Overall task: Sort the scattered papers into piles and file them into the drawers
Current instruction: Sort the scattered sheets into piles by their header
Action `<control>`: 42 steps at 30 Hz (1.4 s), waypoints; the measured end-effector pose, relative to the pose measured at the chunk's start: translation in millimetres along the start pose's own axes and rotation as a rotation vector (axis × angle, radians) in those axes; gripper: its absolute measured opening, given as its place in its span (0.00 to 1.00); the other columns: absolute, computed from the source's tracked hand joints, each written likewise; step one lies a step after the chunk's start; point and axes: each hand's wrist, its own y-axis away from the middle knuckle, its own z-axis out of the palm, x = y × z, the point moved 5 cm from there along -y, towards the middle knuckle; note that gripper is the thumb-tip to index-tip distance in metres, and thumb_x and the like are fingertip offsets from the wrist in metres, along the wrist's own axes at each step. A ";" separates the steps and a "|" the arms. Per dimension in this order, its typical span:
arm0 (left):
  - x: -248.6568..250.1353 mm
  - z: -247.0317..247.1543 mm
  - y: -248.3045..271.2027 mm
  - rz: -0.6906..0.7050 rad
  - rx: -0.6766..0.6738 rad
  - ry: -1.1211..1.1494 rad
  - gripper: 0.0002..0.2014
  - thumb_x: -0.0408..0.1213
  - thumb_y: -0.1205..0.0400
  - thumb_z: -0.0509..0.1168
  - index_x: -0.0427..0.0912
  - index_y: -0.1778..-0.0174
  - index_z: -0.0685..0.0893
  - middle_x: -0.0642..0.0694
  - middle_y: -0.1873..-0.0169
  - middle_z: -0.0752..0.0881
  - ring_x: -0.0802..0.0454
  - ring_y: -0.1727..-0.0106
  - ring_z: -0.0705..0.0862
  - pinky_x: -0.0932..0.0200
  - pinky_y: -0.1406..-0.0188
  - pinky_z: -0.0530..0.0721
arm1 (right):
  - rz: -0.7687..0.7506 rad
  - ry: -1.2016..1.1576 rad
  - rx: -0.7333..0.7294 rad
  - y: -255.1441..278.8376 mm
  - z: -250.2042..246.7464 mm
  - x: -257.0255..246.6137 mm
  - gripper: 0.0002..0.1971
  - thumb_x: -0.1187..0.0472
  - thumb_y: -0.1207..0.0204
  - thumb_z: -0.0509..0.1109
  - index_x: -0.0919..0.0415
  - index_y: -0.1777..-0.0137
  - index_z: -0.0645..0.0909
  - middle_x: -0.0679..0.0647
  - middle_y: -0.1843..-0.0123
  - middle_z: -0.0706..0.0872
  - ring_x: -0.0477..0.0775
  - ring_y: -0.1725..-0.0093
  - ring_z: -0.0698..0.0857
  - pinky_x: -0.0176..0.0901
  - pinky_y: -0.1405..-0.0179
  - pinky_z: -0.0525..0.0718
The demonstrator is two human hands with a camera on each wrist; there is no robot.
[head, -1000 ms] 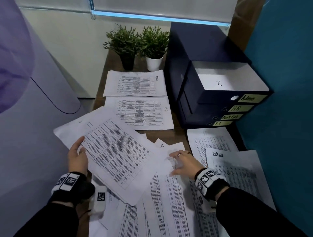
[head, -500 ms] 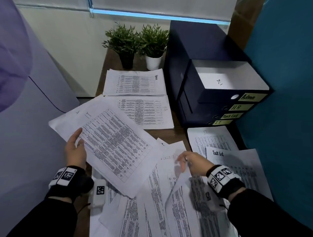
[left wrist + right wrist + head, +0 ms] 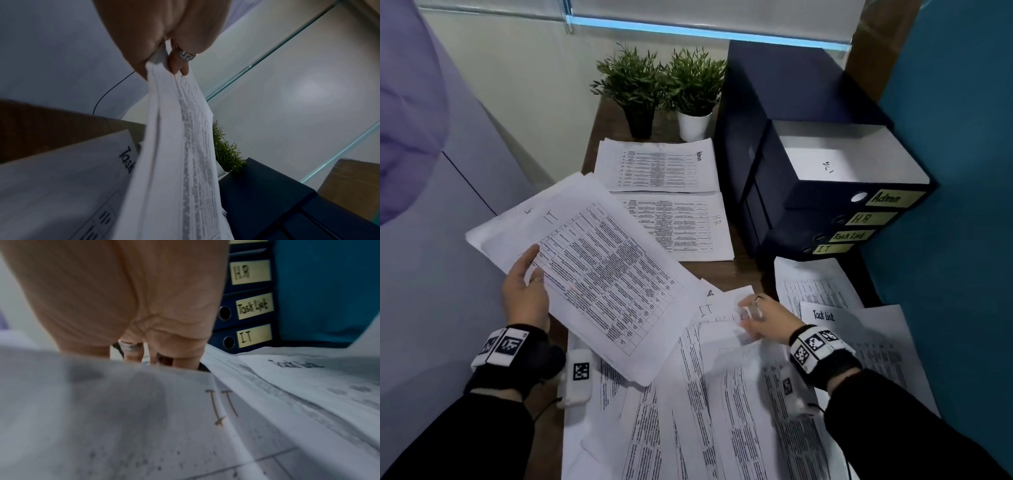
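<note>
Left hand [image 3: 525, 296] grips IT sheets [image 3: 599, 274] (right hand [image 3: 763, 320] pinches another)

Printed papers [image 3: 722, 411]: white, overlapping, scattered near. IT-marked stack [image 3: 599, 274]: raised, tilted, apparently several sheets. Admin pile [image 3: 661, 164], HR pile [image 3: 681, 226]: flat. Drawers [image 3: 825, 212]: navy, labelled, top one open.

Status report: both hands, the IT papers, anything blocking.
Left hand grips IT stack. Right hand pinching an IT sheet. Only Admin drawer open.

Drawer labels [image 3: 873, 222] read Admin, H.R, Task List, IT.
</note>
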 end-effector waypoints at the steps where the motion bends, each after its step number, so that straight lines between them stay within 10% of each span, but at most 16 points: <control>1: 2.2 -0.5 -1.2 0.007 0.010 -0.001 0.20 0.26 0.15 0.52 0.47 0.30 0.77 0.46 0.28 0.75 0.51 0.27 0.73 0.52 0.24 0.69 | -0.022 0.080 -0.003 -7.3 3.0 0.6 0.09 0.63 0.24 0.68 0.66 0.47 0.79 0.49 0.31 0.70 0.34 0.56 0.78 0.35 0.45 0.80; 3: 7.6 -0.9 -2.8 0.017 0.022 0.002 0.20 0.26 0.15 0.53 0.46 0.30 0.77 0.44 0.28 0.75 0.49 0.27 0.74 0.54 0.25 0.70 | 0.012 0.153 -0.030 -16.8 8.8 -2.5 0.09 0.66 0.30 0.72 0.66 0.52 0.76 0.50 0.26 0.64 0.39 0.52 0.77 0.38 0.45 0.79; 8: 16.2 1.4 -0.1 0.040 0.034 -0.007 0.20 0.24 0.15 0.53 0.41 0.29 0.75 0.42 0.29 0.76 0.48 0.28 0.74 0.61 0.28 0.71 | 0.068 0.267 -0.041 -29.6 12.6 -3.8 0.38 0.58 0.35 0.80 0.66 0.28 0.65 0.52 0.24 0.56 0.54 0.45 0.80 0.43 0.40 0.80; 16: 8.5 4.0 3.7 0.010 0.013 0.041 0.20 0.25 0.15 0.54 0.44 0.30 0.77 0.41 0.30 0.78 0.48 0.31 0.78 0.55 0.29 0.74 | 0.007 0.317 -0.031 -46.2 10.8 -12.2 0.37 0.56 0.36 0.79 0.56 0.28 0.65 0.50 0.26 0.57 0.55 0.53 0.79 0.46 0.50 0.81; 22: 3.1 3.5 -0.4 -0.005 -0.018 0.077 0.20 0.27 0.16 0.55 0.53 0.36 0.81 0.44 0.31 0.79 0.48 0.32 0.79 0.52 0.31 0.77 | -0.071 0.192 0.185 -51.5 6.5 -10.9 0.05 0.59 0.26 0.71 0.52 0.55 0.76 0.47 0.40 0.73 0.51 0.47 0.81 0.48 0.48 0.83; 29: 22.9 -10.4 -15.7 -0.018 0.028 0.164 0.21 0.29 0.17 0.56 0.61 0.46 0.87 0.43 0.32 0.80 0.46 0.31 0.79 0.43 0.29 0.76 | -0.239 -0.063 0.243 -13.7 -25.1 -17.7 0.20 0.71 0.32 0.75 0.50 0.76 0.73 0.47 0.62 0.84 0.47 0.57 0.84 0.29 0.54 0.81; 37: 113.5 32.0 22.4 0.324 -0.218 -0.030 0.18 0.21 0.17 0.54 0.36 0.35 0.79 0.46 0.44 0.83 0.58 0.37 0.79 0.84 0.48 0.73 | -0.370 -0.490 0.541 28.4 -102.1 -61.2 0.15 0.69 0.38 0.80 0.49 0.75 0.83 0.48 0.68 0.89 0.53 0.63 0.85 0.39 0.58 0.84; 42: 149.9 57.9 87.2 0.497 -0.739 -0.144 0.32 0.71 0.37 0.66 0.64 0.38 0.80 0.73 0.41 0.82 0.76 0.35 0.75 0.85 0.43 0.70 | -0.459 -0.687 0.856 45.0 -130.7 -124.8 0.15 0.65 0.37 0.80 0.49 0.74 0.78 0.52 0.71 0.86 0.54 0.67 0.79 0.43 0.64 0.79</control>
